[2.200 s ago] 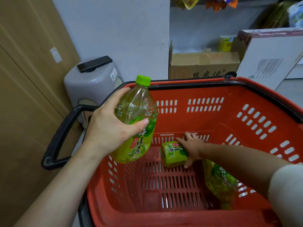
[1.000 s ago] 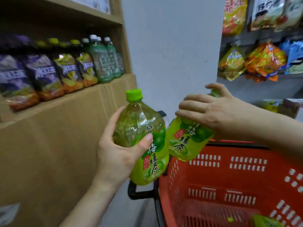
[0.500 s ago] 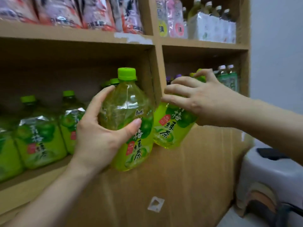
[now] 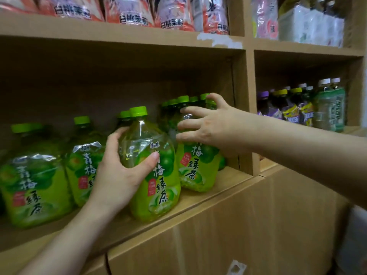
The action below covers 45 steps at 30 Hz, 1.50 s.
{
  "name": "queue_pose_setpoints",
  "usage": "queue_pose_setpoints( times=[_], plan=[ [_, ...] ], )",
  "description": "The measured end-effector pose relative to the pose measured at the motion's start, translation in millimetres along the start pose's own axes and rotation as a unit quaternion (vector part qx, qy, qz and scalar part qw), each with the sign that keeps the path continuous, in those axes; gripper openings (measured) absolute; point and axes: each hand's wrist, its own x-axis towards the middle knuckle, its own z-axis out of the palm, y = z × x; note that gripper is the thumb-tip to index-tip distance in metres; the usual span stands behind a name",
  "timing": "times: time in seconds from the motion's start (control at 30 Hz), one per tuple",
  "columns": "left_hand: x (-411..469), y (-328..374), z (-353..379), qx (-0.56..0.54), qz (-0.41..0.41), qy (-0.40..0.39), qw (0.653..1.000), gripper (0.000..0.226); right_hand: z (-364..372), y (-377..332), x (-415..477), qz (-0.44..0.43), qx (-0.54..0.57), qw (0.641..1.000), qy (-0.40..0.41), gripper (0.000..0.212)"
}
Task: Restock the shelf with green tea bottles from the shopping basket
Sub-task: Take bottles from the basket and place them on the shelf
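My left hand (image 4: 117, 175) grips a green tea bottle (image 4: 156, 187) with a green cap; it stands upright at the front edge of the wooden shelf (image 4: 218, 193). My right hand (image 4: 214, 128) lies with spread fingers over the shoulder of a second green tea bottle (image 4: 198, 167), which stands on the shelf just right of the first, near the compartment's right wall. More green tea bottles (image 4: 35, 187) line the shelf to the left and behind. The shopping basket is out of view.
A vertical divider (image 4: 246, 116) closes the compartment on the right. Beyond it stand purple, yellow and green bottles (image 4: 325, 110). The shelf above holds pink-labelled packs (image 4: 131, 12). Below the shelf is a plain wooden panel (image 4: 258, 225).
Both hands lifted bottles out of the red basket and carried them left to the shelf. Both bottles, held in the air half a second ago, now rest on the shelf board.
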Motion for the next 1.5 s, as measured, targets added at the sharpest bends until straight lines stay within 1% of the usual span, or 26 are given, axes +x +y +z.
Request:
queue_pose_setpoints(
  times=[0.1,0.17,0.23,0.27,0.3,0.33,0.37,0.4,0.47,0.5,0.53,0.57,0.63,0.7,0.73,0.83,1.0,1.13,1.27,1.33,1.4,1.5],
  plan=[
    [0.9,-1.6,-2.3,0.041,-0.013,-0.009,0.999,0.084,-5.2,-5.3,6.0,-0.029,-0.037,0.999,-0.001,0.086],
    [1.6,-2.9,-3.9,0.072,-0.011,-0.008,0.997,0.090,-5.4,-5.9,3.0,-0.023,-0.028,0.999,0.002,0.085],
    [0.7,-2.8,-5.9,0.082,-0.015,-0.010,0.996,0.092,-0.2,-6.9,-4.6,-0.003,0.023,1.000,0.011,0.093],
    [0.0,-2.5,-6.7,0.083,-0.019,-0.011,0.996,0.092,4.3,-8.6,-9.3,0.013,0.075,0.997,0.022,0.096],
    [-0.6,-2.0,-7.4,0.084,-0.021,-0.012,0.996,0.092,10.0,-12.1,-13.6,0.035,0.149,0.987,0.043,0.096],
    [-1.1,-1.7,-7.9,0.084,-0.022,-0.014,0.996,0.092,15.1,-17.1,-17.4,0.061,0.243,0.965,0.075,0.093],
    [-1.6,-1.9,-8.2,0.083,-0.023,-0.015,0.996,0.092,20.8,-23.0,-19.8,0.087,0.338,0.929,0.123,0.089],
    [-2.3,-1.3,-8.0,0.083,-0.024,-0.017,0.996,0.091,26.8,-28.8,-21.0,0.117,0.416,0.883,0.181,0.085],
    [-2.6,-0.9,-7.3,0.081,-0.028,-0.016,0.996,0.090,38.5,-39.7,-19.2,0.186,0.520,0.787,0.277,0.085],
    [-2.9,-0.7,-6.7,0.078,-0.031,-0.015,0.996,0.090,42.8,-45.2,-17.1,0.216,0.559,0.744,0.297,0.090],
    [-3.4,-1.0,-6.5,0.074,-0.033,-0.014,0.997,0.090,45.7,-50.6,-14.7,0.241,0.592,0.709,0.297,0.097],
    [-3.8,-0.6,-6.2,0.068,-0.034,-0.014,0.997,0.090,48.4,-55.5,-11.8,0.258,0.618,0.685,0.287,0.104],
    [-4.6,0.8,-5.4,0.061,-0.043,-0.019,0.997,0.094,54.7,-63.2,-7.0,0.277,0.653,0.653,0.265,0.110],
    [-7.0,3.5,-5.3,0.079,-0.049,-0.033,0.995,0.102,59.0,-66.8,-4.9,0.289,0.679,0.626,0.253,0.110],
    [-8.3,4.9,-5.6,0.092,-0.049,-0.039,0.994,0.105,59.4,-67.6,-4.3,0.295,0.684,0.618,0.251,0.109],
    [-10.4,9.9,-7.4,0.117,-0.045,-0.054,0.991,0.110,56.9,-70.5,-2.3,0.309,0.673,0.624,0.249,0.106],
    [-10.6,10.2,-20.8,0.140,-0.037,-0.057,0.988,0.107,48.7,-76.6,-0.7,0.313,0.657,0.643,0.239,0.105],
    [-11.7,11.5,-39.5,0.143,-0.037,-0.083,0.986,0.113,40.5,-76.9,2.0,0.299,0.644,0.668,0.222,0.107],
    [-12.0,9.0,-60.2,0.150,-0.034,-0.104,0.983,0.113,29.9,-82.8,8.0,0.277,0.639,0.683,0.219,0.106],
    [-12.1,5.5,-71.7,0.150,-0.036,-0.101,0.983,0.117,24.3,-88.2,11.9,0.265,0.643,0.684,0.222,0.106],
    [-13.3,3.0,-81.1,0.151,-0.034,-0.091,0.984,0.119,17.8,-95.2,16.2,0.254,0.646,0.685,0.221,0.109],
    [-18.0,0.4,-92.0,0.148,-0.021,-0.056,0.987,0.114,9.3,-105.1,24.4,0.241,0.649,0.688,0.218,0.117]
  ],
)
